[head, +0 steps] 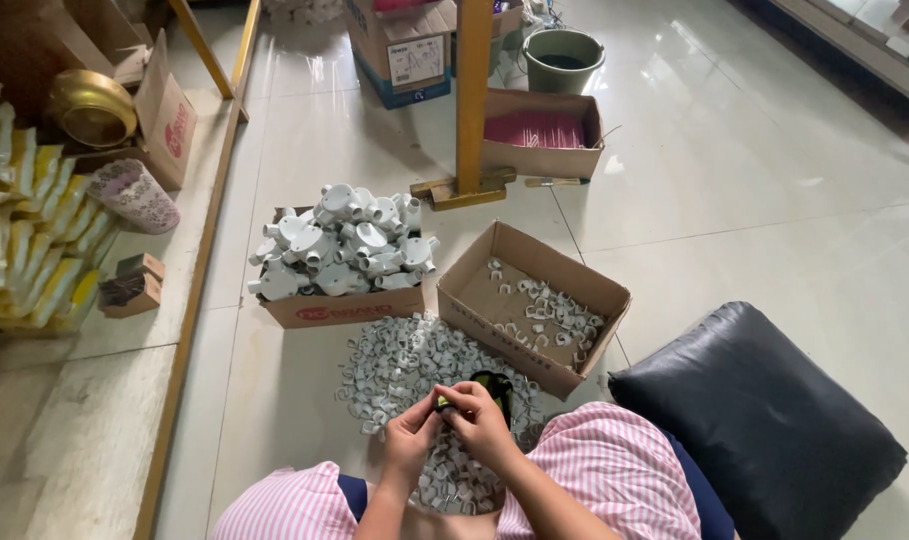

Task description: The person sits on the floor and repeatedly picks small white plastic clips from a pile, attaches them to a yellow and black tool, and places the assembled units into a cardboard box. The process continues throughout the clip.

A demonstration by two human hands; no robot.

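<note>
My left hand and my right hand meet over a heap of small grey-white plastic clips on the tiled floor. Both pinch one small dark and yellow-green piece between the fingertips. A dark green object lies on the heap just beyond my right hand. My knees in pink striped cloth frame the heap.
An open cardboard box holding several clips stands right of the heap. Another box piled with white pipe junction fittings stands behind it. A black cushion lies at right. Farther back are a yellow post, a box of pink sticks and a green bucket.
</note>
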